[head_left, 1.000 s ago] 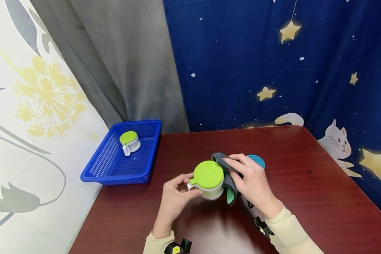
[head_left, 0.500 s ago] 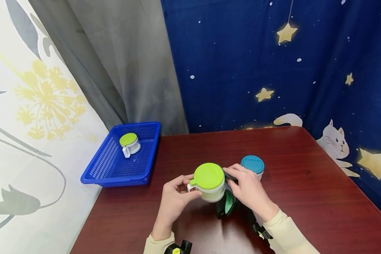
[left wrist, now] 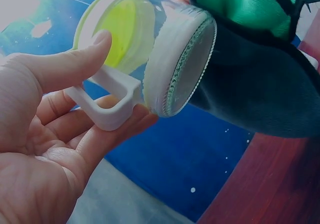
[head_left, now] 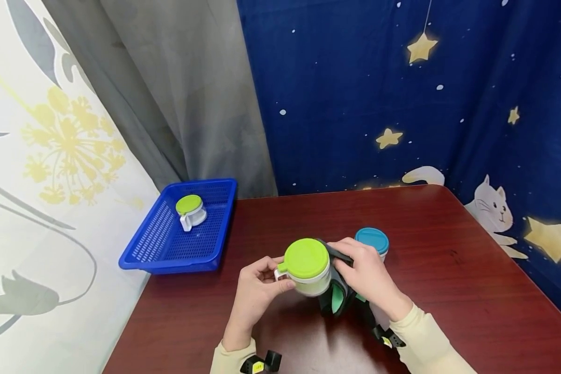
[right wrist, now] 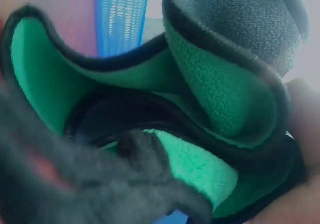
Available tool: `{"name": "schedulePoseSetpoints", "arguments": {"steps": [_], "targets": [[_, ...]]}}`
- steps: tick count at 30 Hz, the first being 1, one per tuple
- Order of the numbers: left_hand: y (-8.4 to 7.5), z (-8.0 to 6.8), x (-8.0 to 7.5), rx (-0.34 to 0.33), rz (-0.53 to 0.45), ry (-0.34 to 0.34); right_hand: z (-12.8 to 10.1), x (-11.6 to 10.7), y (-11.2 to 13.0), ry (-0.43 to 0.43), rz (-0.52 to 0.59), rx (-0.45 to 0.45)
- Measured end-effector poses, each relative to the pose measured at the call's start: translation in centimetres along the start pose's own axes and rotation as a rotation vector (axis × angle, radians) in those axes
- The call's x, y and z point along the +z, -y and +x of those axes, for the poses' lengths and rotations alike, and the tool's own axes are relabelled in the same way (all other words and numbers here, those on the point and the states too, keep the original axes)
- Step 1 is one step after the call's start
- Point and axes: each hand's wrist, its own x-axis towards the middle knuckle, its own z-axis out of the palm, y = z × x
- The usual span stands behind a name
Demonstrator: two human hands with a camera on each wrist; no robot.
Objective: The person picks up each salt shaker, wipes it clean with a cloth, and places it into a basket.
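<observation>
My left hand (head_left: 261, 288) holds a clear glass seasoning jar (head_left: 310, 285) by its white handle (left wrist: 112, 102), thumb on the side and fingers behind. The jar has a lime-green lid (head_left: 306, 258) and stands raised over the table; its base with pale contents shows in the left wrist view. My right hand (head_left: 369, 272) pinches a bunched cloth (head_left: 337, 296), dark grey on one face and green on the other, against the jar's right side. Folds of the cloth (right wrist: 225, 89) fill the right wrist view and hide most of that hand's fingers there.
Behind my right hand stands another jar with a blue lid (head_left: 372, 240). At the back left, a blue plastic basket (head_left: 168, 265) holds a similar green-lidded jar (head_left: 191, 212). The dark red wooden table (head_left: 449, 291) runs up to curtains at the back.
My right hand with the cloth has slid slightly down along the jar's side, uncovering more of the blue lid. The left hand keeps its hold on the jar, nearly still.
</observation>
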Motion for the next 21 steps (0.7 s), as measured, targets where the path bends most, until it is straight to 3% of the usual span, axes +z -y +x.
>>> {"name": "schedulePoseSetpoints", "arguments": {"steps": [6,13,21], "targets": [[0.1,-0.2,-0.3,-0.02,-0.013,0.053,0.8,-0.9,0.4,0.002,0.1,0.017],[0.4,-0.4,-0.7,0.001,-0.03,0.124,1.4,-2.0,0.7,0.025,0.161,-0.074],[0.4,-0.4,-0.9,-0.007,-0.041,0.148,1.3,-1.8,0.6,0.055,0.097,-0.17]]}}
